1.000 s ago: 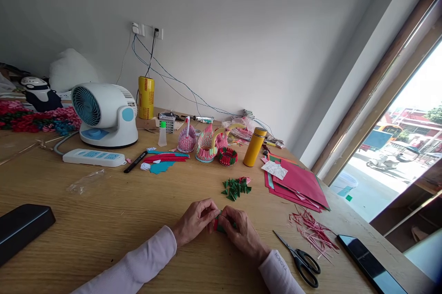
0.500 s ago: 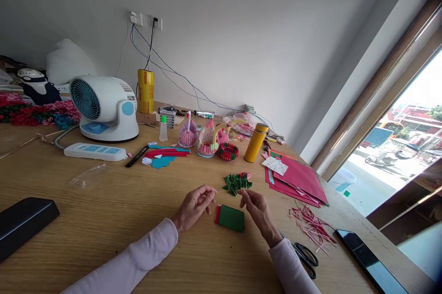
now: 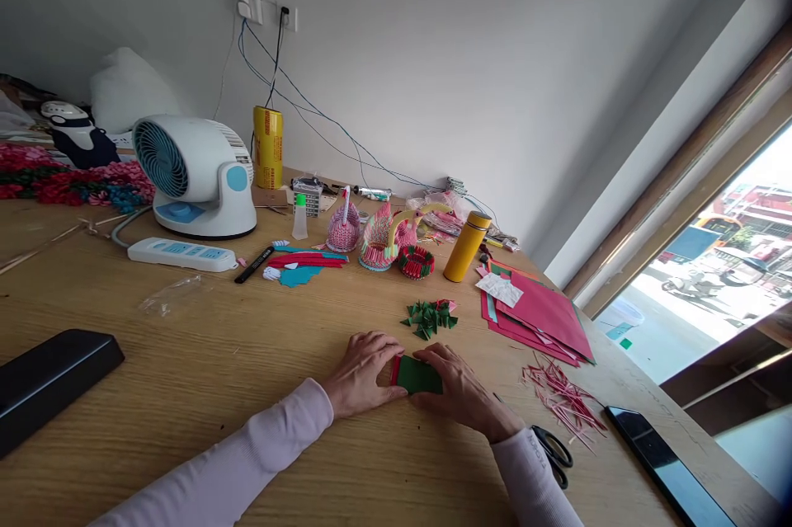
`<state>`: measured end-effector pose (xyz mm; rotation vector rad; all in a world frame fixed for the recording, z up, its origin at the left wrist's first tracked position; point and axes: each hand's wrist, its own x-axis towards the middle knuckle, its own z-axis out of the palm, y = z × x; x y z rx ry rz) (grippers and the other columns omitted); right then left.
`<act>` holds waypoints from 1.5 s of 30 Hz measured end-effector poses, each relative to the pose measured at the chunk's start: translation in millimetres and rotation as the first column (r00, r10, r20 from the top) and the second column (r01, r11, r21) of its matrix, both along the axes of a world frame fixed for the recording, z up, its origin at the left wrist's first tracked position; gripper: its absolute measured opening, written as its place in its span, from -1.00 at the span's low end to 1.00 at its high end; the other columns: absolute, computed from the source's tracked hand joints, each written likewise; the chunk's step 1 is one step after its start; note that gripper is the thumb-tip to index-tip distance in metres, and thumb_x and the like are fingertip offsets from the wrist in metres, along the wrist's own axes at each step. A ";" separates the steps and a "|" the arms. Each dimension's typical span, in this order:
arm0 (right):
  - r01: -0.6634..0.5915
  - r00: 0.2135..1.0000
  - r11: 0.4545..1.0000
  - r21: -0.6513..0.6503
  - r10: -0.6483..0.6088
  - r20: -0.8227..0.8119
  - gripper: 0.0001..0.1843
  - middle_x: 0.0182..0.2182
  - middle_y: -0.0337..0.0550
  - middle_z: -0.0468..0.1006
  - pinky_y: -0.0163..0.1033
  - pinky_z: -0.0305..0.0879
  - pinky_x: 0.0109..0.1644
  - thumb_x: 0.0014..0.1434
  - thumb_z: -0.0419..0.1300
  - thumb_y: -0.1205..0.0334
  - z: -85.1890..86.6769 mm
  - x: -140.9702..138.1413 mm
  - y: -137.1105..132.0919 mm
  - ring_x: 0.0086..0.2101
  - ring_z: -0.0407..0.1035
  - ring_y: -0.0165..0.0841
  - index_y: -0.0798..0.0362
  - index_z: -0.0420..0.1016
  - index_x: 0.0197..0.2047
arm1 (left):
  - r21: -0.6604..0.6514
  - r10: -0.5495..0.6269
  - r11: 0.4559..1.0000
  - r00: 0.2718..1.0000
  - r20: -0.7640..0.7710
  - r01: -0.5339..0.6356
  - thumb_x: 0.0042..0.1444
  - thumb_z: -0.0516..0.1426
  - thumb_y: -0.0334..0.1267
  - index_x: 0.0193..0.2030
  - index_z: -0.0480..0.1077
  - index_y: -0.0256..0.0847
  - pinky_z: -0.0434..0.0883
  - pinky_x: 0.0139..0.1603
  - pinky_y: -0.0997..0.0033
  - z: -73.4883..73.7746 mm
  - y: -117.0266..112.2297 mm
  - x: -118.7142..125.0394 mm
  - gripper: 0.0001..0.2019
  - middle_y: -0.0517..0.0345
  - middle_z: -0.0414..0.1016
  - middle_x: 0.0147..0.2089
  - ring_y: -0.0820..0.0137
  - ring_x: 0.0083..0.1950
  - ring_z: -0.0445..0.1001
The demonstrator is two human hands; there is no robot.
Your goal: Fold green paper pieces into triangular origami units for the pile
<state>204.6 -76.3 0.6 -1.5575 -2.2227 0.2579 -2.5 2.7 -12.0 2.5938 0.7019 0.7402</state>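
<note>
A small stack of green and red paper pieces [image 3: 419, 375] lies on the wooden table in front of me. My left hand [image 3: 366, 372] grips its left end, where the red edge shows, between thumb and fingers. Across the stack's right end, my right hand [image 3: 459, 388] has its fingers on the far edge and its thumb on the near edge. Just beyond sits a pile of folded green paper triangles [image 3: 428, 317] with some pink ones. Black-handled scissors [image 3: 553, 453] lie beside my right forearm, their blades mostly hidden.
Thin pink paper strips [image 3: 566, 399] and a phone [image 3: 665, 461] lie at the right, below red paper sheets [image 3: 544, 317]. Folded-paper baskets [image 3: 377, 242] and a yellow bottle [image 3: 468, 247] stand farther back. At the left are a fan [image 3: 198, 172], a power strip [image 3: 182, 255] and a black case [image 3: 55, 387].
Both hands have come down from above the table onto the paper stack and now hold its two ends. The view has shifted slightly.
</note>
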 end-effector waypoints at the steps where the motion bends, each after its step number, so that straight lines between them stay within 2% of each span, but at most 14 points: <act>1: -0.005 1.000 1.000 0.001 0.005 0.005 -0.45 -0.11 -0.01 0.39 -0.13 0.25 -0.05 0.05 0.25 0.00 1.5 -1.0 -0.7 -0.12 0.30 -0.20 0.06 0.33 0.06 | 0.001 -0.002 1.000 1.000 -0.014 0.002 -0.11 0.26 -0.02 0.02 0.33 -0.07 0.17 0.08 0.16 -0.5 0.5 0.0 -0.48 0.10 0.39 0.04 0.18 0.10 0.28; 6: -0.020 1.000 1.000 -0.006 0.020 0.020 -0.52 -0.14 -0.03 0.41 -0.15 0.26 -0.07 0.08 0.24 0.08 9.4 -5.3 -3.6 -0.15 0.31 -0.21 0.05 0.33 0.05 | -0.013 -0.002 1.000 1.000 -0.009 0.002 -0.10 0.26 -0.03 -0.03 0.33 -0.06 0.17 0.07 0.22 -1.4 2.0 0.0 -0.53 0.14 0.38 0.03 0.23 0.09 0.28; 13: -0.014 1.000 1.000 0.004 0.014 0.006 -0.54 -0.14 -0.06 0.42 -0.15 0.26 -0.07 0.08 0.25 0.10 9.6 -5.9 -2.5 -0.16 0.33 -0.23 0.02 0.35 0.04 | -0.031 -0.011 0.999 1.000 0.021 0.012 -0.10 0.27 -0.07 -0.04 0.30 -0.05 0.16 0.06 0.24 -0.8 2.0 -0.9 -0.54 0.18 0.39 0.01 0.25 0.08 0.29; 21: -0.043 0.999 0.998 0.052 0.044 -0.023 -0.67 -0.17 -0.09 0.45 -0.21 0.27 -0.12 0.12 0.22 0.18 10.0 -6.1 -2.5 -0.20 0.36 -0.28 0.01 0.39 -0.03 | -0.028 -0.014 0.999 0.999 0.030 0.015 0.00 0.17 0.04 -0.05 0.31 -0.09 0.18 0.05 0.24 0.7 1.8 -1.6 -0.59 0.12 0.41 0.00 0.24 0.06 0.31; 24: -0.043 0.999 0.998 0.050 0.044 -0.014 -0.72 -0.21 -0.10 0.48 -0.22 0.26 -0.12 0.15 0.19 0.15 13.1 -7.9 -3.4 -0.22 0.37 -0.28 0.00 0.42 -0.07 | -0.025 -0.011 1.000 0.999 0.038 0.012 0.03 0.14 0.05 -0.07 0.32 -0.10 0.19 0.04 0.24 0.7 1.3 -1.7 -0.61 0.11 0.41 -0.02 0.25 0.05 0.32; 27: -0.044 0.999 0.998 0.045 0.044 0.007 -0.69 -0.22 -0.08 0.49 -0.20 0.26 -0.12 0.14 0.19 0.09 15.9 -9.5 -4.1 -0.23 0.38 -0.26 0.02 0.44 -0.07 | -0.026 -0.001 1.000 0.999 0.044 0.002 0.09 0.09 0.06 -0.12 0.35 -0.11 0.20 0.03 0.25 1.0 1.0 -1.3 -0.66 0.12 0.42 -0.05 0.27 0.03 0.33; 31: -0.049 0.999 0.998 0.048 0.049 0.000 -0.70 -0.23 -0.08 0.50 -0.21 0.26 -0.13 0.14 0.19 0.11 14.4 -8.3 -3.5 -0.24 0.39 -0.28 0.03 0.45 -0.07 | -0.024 0.002 1.000 0.999 0.041 -0.001 0.14 0.04 0.03 -0.14 0.37 -0.11 0.20 0.02 0.28 1.4 1.3 -0.9 -0.70 0.14 0.44 -0.08 0.30 0.01 0.34; 36: -0.048 0.998 0.998 0.044 0.050 -0.045 -0.72 -0.24 -0.10 0.50 -0.24 0.27 -0.15 0.15 0.17 0.11 11.1 -4.2 -2.5 -0.25 0.39 -0.30 0.03 0.46 -0.09 | -0.018 0.002 1.000 0.999 0.036 -0.001 0.17 0.03 -0.01 -0.13 0.37 -0.10 0.20 0.02 0.29 1.0 1.4 -1.6 -0.72 0.16 0.44 -0.09 0.32 0.00 0.35; 45: -0.055 0.994 0.998 0.024 0.057 -0.092 -0.76 -0.24 -0.08 0.53 -0.24 0.30 -0.13 0.17 0.14 0.15 16.4 -4.3 -3.1 -0.24 0.41 -0.30 0.04 0.48 -0.12 | -0.009 0.000 1.000 1.000 0.027 0.000 0.16 0.05 -0.06 -0.14 0.37 -0.12 0.21 0.01 0.28 2.9 -0.2 -1.9 -0.76 0.15 0.45 -0.11 0.31 -0.01 0.35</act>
